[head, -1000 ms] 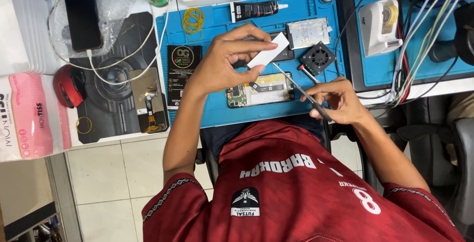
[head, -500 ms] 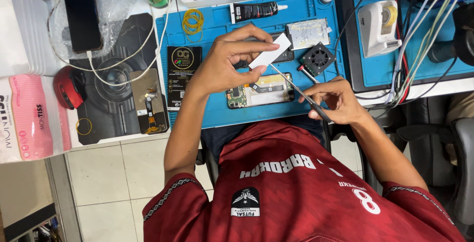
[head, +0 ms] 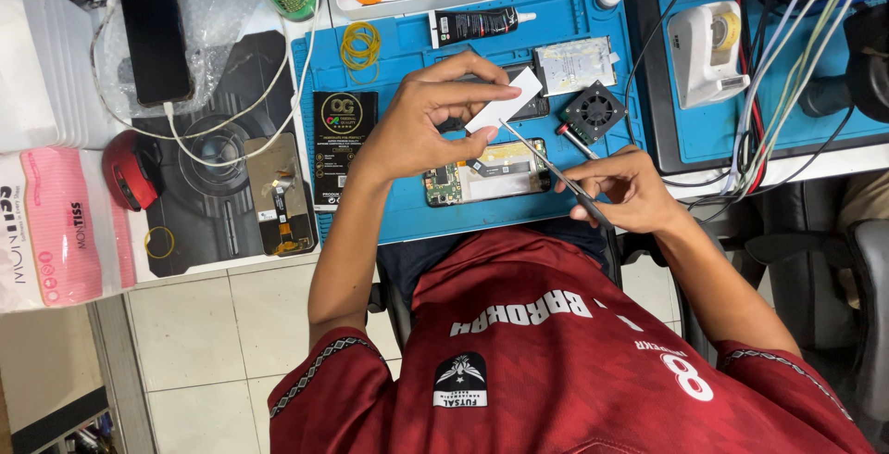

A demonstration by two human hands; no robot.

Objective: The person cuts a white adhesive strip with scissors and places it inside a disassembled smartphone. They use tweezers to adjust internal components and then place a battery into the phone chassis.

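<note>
A white worktop [head: 231, 259] carries a blue work mat [head: 407, 218] at centre and a dark mat [head: 208, 222] to its left. On the blue mat, near the person, lies an opened phone [head: 486, 174] with its circuit board exposed; a black pouch [head: 341, 144] lies to its left, a small black fan [head: 593, 111] and a silver shielded part [head: 572, 65] lie farther off to the right. The left hand [head: 421, 130] pinches a small white card [head: 505, 100] between thumb and fingers above the opened phone. The right hand [head: 625, 190] is closed around thin metal tweezers [head: 546, 165], whose tip touches the lower edge of the white card. Yellow rubber bands [head: 359, 46] and a black tube [head: 477, 24] lie at the far edge.
</note>
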